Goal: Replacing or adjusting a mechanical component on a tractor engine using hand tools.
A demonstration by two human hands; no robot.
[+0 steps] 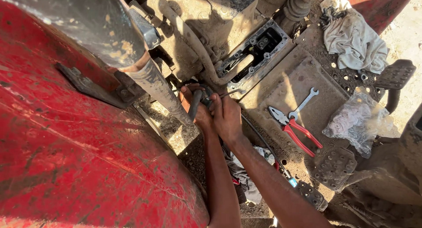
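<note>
Both my hands reach down into a dusty machine's floor area beside a red body panel point(79, 157). My left hand point(195, 107) wraps around a black rubber hose point(195, 104) near the base of a grey steering column point(160, 89). My right hand point(226, 116) presses against the same spot, its fingers closed on a thin metal rod or tool point(231, 93) that points right. A thin black cable point(259, 138) runs from under my hands toward the lower right. What the fingertips touch is hidden in shadow.
Red-handled pliers point(294, 129) and a silver open-end spanner point(304, 104) lie on the dusty floor plate point(281, 85). A clear plastic bag point(358, 120), a dirty white rag point(356, 39), foot pedals point(336, 166) and an open rectangular housing point(257, 50) surround them.
</note>
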